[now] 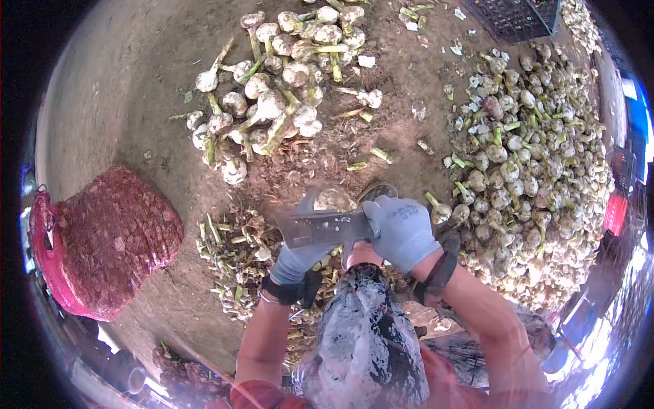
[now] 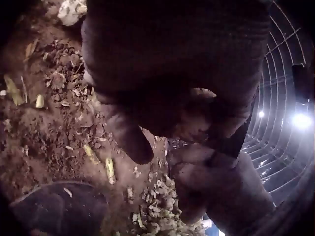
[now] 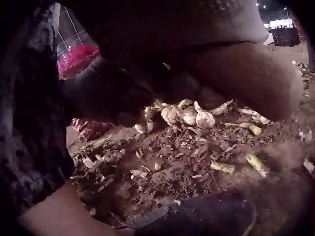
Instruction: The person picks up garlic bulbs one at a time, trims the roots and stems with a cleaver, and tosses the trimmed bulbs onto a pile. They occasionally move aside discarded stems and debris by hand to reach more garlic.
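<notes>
In the head view a wide dark blade (image 1: 323,230) spans the space between the gloved hands. The right hand (image 1: 402,230) grips its handle end. The left hand (image 1: 300,255) is partly behind the blade, its fingers curled round a garlic bulb (image 1: 334,200) that shows above the blade's upper edge. In the left wrist view the left hand (image 2: 172,64) is dark, with part of the bulb (image 2: 197,118) between its fingers and the right hand (image 2: 221,187) close below. The right hand (image 3: 172,29) fills the top of the right wrist view; its fingers are in shadow.
Garlic with stems (image 1: 272,102) lies ahead; a large garlic heap (image 1: 524,170) is on the right. Cut stems (image 1: 238,238) lie near the left forearm. A red mesh sack (image 1: 122,232) stands left, a black crate (image 1: 514,20) at top right. A shoe tip (image 1: 379,189) shows beyond the hands.
</notes>
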A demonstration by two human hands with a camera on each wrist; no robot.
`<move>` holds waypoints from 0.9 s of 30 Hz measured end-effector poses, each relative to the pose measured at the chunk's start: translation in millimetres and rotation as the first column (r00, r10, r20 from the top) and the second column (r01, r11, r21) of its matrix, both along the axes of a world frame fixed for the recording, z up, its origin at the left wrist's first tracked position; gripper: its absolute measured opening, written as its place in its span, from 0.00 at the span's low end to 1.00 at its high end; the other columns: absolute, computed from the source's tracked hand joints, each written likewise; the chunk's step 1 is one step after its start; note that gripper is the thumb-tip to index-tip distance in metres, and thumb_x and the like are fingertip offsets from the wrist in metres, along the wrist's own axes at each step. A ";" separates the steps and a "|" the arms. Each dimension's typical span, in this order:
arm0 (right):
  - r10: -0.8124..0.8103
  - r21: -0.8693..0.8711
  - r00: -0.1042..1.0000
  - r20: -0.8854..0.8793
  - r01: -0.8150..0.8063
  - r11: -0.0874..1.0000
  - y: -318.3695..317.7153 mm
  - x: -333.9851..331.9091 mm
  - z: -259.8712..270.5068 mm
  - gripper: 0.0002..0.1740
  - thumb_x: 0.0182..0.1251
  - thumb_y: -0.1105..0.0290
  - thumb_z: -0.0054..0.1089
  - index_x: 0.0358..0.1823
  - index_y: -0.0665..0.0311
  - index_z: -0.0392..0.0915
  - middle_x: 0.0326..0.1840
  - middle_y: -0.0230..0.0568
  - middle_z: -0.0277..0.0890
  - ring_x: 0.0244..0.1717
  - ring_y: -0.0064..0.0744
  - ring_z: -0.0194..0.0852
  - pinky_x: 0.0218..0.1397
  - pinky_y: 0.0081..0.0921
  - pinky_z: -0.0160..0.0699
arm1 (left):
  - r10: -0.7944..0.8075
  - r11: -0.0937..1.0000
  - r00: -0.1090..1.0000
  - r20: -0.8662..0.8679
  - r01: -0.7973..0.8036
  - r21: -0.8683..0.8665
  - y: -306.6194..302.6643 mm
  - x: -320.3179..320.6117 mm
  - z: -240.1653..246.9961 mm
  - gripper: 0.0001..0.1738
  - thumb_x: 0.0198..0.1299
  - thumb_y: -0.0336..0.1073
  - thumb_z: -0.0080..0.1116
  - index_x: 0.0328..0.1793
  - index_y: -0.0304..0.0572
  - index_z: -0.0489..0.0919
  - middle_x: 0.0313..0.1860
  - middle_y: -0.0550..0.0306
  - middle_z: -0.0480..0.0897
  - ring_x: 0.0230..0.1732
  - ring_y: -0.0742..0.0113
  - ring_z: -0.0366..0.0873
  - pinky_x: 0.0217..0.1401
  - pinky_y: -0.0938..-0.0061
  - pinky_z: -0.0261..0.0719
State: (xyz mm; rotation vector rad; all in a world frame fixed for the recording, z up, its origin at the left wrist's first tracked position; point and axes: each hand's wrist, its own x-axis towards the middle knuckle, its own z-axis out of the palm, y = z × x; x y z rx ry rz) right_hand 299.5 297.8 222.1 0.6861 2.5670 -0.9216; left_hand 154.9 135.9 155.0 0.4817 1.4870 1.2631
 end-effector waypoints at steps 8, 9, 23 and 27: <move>-0.435 0.063 0.844 0.314 0.438 0.897 29.6 38.5 -50.2 0.17 0.62 0.59 0.60 0.50 0.55 0.82 0.40 0.48 0.85 0.45 0.52 0.84 0.49 0.44 0.82 | -0.191 0.981 0.962 -0.195 0.195 0.004 29.1 -5.5 55.0 0.35 0.47 0.38 0.77 0.62 0.38 0.76 0.54 0.51 0.82 0.54 0.65 0.81 0.58 0.69 0.79; -0.445 0.072 0.841 0.307 0.445 0.893 28.3 34.0 -47.6 0.17 0.62 0.59 0.60 0.50 0.55 0.82 0.40 0.48 0.85 0.45 0.52 0.84 0.49 0.44 0.82 | -0.211 0.977 0.952 -0.220 0.197 -0.084 35.8 -3.8 47.3 0.35 0.47 0.38 0.76 0.62 0.38 0.76 0.56 0.50 0.82 0.56 0.63 0.81 0.60 0.68 0.79; -0.116 -0.092 0.934 0.339 0.156 0.983 -23.9 92.5 -136.7 0.11 0.65 0.61 0.58 0.38 0.58 0.86 0.36 0.54 0.84 0.39 0.53 0.84 0.45 0.41 0.84 | -0.215 0.855 0.747 -0.629 0.455 0.248 87.5 18.7 77.1 0.20 0.52 0.39 0.67 0.53 0.53 0.82 0.53 0.51 0.82 0.50 0.48 0.81 0.52 0.58 0.80; 0.256 0.163 0.967 0.000 -0.252 0.954 2.5 99.9 -84.3 0.11 0.67 0.65 0.60 0.35 0.65 0.85 0.24 0.37 0.79 0.26 0.39 0.78 0.37 0.31 0.80 | -0.324 0.913 0.640 -0.697 0.403 -0.054 78.1 -11.7 65.4 0.24 0.54 0.36 0.62 0.59 0.51 0.80 0.57 0.49 0.80 0.49 0.54 0.84 0.49 0.60 0.83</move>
